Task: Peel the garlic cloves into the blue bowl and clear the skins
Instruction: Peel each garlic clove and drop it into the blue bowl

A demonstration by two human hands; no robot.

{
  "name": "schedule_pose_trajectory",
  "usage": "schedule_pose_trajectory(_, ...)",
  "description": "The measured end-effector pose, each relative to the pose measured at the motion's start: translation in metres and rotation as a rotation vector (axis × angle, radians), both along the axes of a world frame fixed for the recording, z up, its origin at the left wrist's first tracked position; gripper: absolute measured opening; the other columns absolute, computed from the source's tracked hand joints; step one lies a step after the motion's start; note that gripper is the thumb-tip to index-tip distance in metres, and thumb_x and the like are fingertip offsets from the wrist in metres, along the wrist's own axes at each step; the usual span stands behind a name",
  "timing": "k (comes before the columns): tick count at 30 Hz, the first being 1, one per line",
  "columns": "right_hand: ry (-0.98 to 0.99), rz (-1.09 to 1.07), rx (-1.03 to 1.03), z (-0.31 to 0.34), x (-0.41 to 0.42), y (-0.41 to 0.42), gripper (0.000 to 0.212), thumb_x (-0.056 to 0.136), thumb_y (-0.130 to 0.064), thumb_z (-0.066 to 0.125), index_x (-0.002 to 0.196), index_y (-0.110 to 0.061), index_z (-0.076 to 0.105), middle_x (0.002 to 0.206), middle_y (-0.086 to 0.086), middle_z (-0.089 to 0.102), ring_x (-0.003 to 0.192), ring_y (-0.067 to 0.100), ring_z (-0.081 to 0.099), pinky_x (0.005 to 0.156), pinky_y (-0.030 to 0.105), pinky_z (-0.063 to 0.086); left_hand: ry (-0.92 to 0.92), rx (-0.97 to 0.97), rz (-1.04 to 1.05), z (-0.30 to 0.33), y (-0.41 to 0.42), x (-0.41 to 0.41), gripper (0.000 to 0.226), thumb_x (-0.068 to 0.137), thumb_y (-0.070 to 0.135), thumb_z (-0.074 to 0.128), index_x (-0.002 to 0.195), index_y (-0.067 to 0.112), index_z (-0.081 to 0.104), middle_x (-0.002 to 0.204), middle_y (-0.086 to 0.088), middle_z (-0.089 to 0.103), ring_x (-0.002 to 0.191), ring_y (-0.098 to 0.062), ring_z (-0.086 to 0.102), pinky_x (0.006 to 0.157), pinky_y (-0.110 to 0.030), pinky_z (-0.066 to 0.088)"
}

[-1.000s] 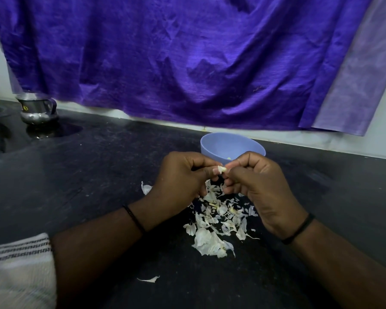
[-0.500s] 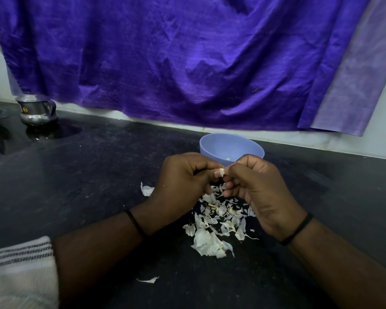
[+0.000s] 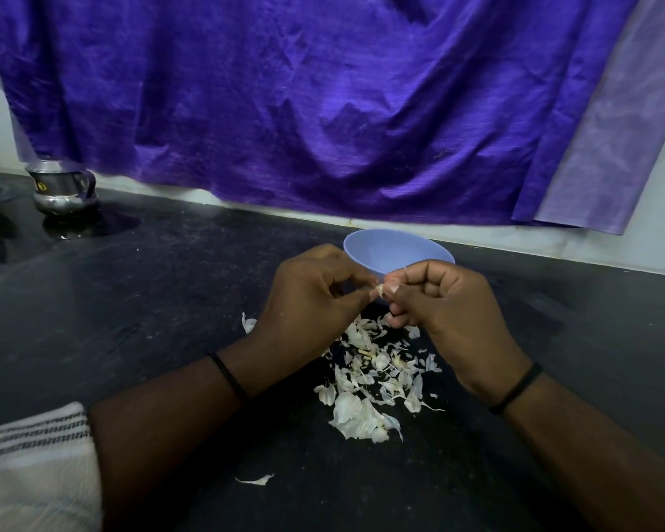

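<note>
A small pale garlic clove (image 3: pixel 379 289) is pinched between the fingertips of my left hand (image 3: pixel 311 301) and my right hand (image 3: pixel 448 312), just in front of the blue bowl (image 3: pixel 396 250). The bowl stands on the black counter near the back wall; its inside is mostly hidden from this angle. Below my hands lies a pile of white garlic skins (image 3: pixel 377 374). Single loose skins lie to the left (image 3: pixel 248 323) and near the front (image 3: pixel 256 480).
A steel jug (image 3: pixel 61 188) stands at the back left on the black counter (image 3: pixel 161 293), beside a sink edge. A purple cloth (image 3: pixel 323 101) hangs over the wall behind. A white striped cloth (image 3: pixel 31 462) covers the front left corner.
Both hands stay together at the clove, with the fingers shifting slightly as they work its skin. The pile and the bowl have not moved.
</note>
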State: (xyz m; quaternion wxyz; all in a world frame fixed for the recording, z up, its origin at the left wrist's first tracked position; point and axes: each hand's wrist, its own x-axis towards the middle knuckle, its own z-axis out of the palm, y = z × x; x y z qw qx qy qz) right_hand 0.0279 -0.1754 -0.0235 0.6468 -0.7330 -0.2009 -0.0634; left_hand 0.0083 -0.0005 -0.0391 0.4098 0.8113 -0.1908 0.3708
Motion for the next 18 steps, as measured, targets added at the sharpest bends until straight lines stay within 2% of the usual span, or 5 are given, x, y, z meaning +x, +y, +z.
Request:
schedule_pose_trajectory(4, -0.041, -0.029, -0.066, -0.0013, 0.0011, -0.0007, 0.002, 0.086, -0.005, 0.073, 0.086, -0.007, 0.073, 0.080, 0.010, 0.075, 0.064, 0.018, 0.067, 0.061, 0.028, 0.059, -0.028, 0.135, 0.015, 0.0027, 0.0020, -0.0011, 0.006, 0.080, 0.017, 0.076, 0.084, 0.014, 0.078, 0.079, 0.008, 0.069, 0.069, -0.004, 0.062, 0.061, -0.024, 0.053)
schedule_pose_trajectory(8, -0.043, -0.023, -0.099, -0.0020, 0.0006, -0.0007, 0.002, 0.087, -0.005, 0.073, 0.085, -0.006, 0.073, 0.076, 0.009, 0.074, 0.062, 0.018, 0.068, 0.061, 0.027, 0.059, -0.002, 0.223, 0.060, 0.0054, 0.0004, -0.0019, 0.012, 0.079, 0.026, 0.068, 0.078, 0.017, 0.075, 0.075, 0.009, 0.067, 0.065, -0.003, 0.059, 0.058, -0.029, 0.053)
schedule_pose_trajectory(14, 0.000, -0.008, -0.142, -0.0032, 0.0021, -0.0015, 0.005, 0.088, -0.001, 0.070, 0.084, -0.004, 0.072, 0.074, 0.011, 0.073, 0.064, 0.017, 0.069, 0.062, 0.026, 0.059, 0.120, 0.286, 0.040, 0.0069, 0.0023, 0.0003, 0.003, 0.082, 0.018, 0.073, 0.079, 0.019, 0.072, 0.078, 0.010, 0.064, 0.066, -0.001, 0.057, 0.062, -0.028, 0.052)
schedule_pose_trajectory(18, 0.026, 0.026, -0.140, -0.0042, 0.0039, -0.0025, 0.008, 0.090, 0.000, 0.068, 0.083, -0.005, 0.070, 0.067, 0.005, 0.071, 0.060, 0.014, 0.066, 0.061, 0.026, 0.059, 0.180, 0.309, 0.022, 0.0086, 0.0015, 0.0002, 0.002, 0.083, 0.018, 0.070, 0.081, 0.019, 0.069, 0.080, 0.010, 0.061, 0.068, -0.001, 0.055, 0.063, -0.028, 0.050)
